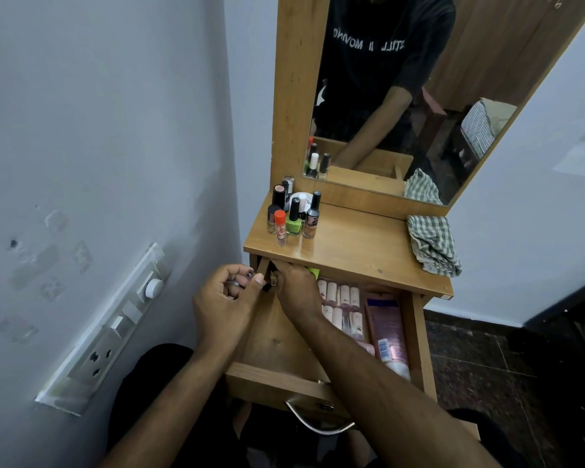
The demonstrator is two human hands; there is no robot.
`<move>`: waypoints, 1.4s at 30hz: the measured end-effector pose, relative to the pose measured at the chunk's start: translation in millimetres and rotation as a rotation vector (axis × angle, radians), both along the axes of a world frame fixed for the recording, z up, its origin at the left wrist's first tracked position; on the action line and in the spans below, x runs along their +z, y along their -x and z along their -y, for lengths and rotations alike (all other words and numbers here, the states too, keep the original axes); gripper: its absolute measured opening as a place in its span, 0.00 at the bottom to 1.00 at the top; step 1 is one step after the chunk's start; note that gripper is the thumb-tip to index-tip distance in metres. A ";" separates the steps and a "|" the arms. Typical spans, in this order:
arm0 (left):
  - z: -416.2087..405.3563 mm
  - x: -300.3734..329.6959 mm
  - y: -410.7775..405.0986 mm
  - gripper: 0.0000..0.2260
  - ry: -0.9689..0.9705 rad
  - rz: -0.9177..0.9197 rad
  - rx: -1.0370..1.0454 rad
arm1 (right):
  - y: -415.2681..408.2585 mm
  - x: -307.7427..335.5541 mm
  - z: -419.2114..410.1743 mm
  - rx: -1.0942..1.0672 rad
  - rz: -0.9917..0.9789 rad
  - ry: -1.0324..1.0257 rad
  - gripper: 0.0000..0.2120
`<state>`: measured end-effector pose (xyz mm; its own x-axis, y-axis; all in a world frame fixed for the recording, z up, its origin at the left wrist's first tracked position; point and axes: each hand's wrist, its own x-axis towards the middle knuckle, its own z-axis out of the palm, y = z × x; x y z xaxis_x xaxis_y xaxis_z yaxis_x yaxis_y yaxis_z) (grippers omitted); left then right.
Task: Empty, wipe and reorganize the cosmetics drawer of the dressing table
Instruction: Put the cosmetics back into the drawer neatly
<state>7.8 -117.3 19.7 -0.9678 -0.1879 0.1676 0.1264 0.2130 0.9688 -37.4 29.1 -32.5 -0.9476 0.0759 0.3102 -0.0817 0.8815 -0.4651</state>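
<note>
The drawer [416, 336] of the dressing table stands pulled out, its metal handle [318, 423] at the near edge. The left hand [227, 298] hovers at the drawer's far-left corner with its fingers curled in a closed grip round small items; one dark little cap shows between finger and thumb, but what else lies in the fist is too hidden to name. The right hand [296, 288] reaches under the lip of the surface [362, 251] into the same back corner, fingers bent down on a small clear-and-dark object that looks like a bottle; its grip seems to pinch it, though the fingertips are lost in shadow. A scrap of bright green shows just behind that hand, cut off by the surface's edge.

Inside the drawer, to the right of the forearm, lie rows of pale tubes [340, 298] and a pink tube [387, 332] along the right wall; the arm covers part of them. On the surface's far-left corner stands a cluster of nail polish bottles [294, 214], packed too close to count. A checked cloth [433, 244] lies crumpled on the right side, below the mirror [402, 96].
</note>
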 end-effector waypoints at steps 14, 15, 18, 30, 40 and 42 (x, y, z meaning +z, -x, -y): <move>-1.3 -3.5 2.0 0.06 0.118 -0.017 -0.056 | -28.3 9.1 -24.6 0.105 -0.149 -0.090 0.15; -1.1 -3.6 2.4 0.06 0.147 -0.035 -0.063 | -33.6 12.5 -29.2 0.105 -0.172 -0.098 0.12; -1.5 -5.1 9.2 0.07 0.279 -0.060 -0.134 | -43.7 32.9 -39.2 0.072 -0.235 -0.094 0.07; -8.6 -9.2 52.2 0.09 0.503 0.021 -0.198 | -4.9 136.3 -32.4 0.000 -0.330 -0.101 0.24; -15.2 -17.2 59.6 0.10 0.577 -0.016 -0.214 | 4.2 136.6 -26.6 0.033 -0.204 -0.191 0.19; -15.4 -17.8 61.9 0.11 0.565 -0.020 -0.239 | 4.8 135.3 -26.5 0.043 -0.192 -0.201 0.18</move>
<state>-54.1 -101.9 1.9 -0.9679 0.1569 0.1963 0.2507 0.6564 0.7116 -42.2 55.7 102.8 -0.8709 -0.0441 0.4895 -0.1906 0.9483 -0.2537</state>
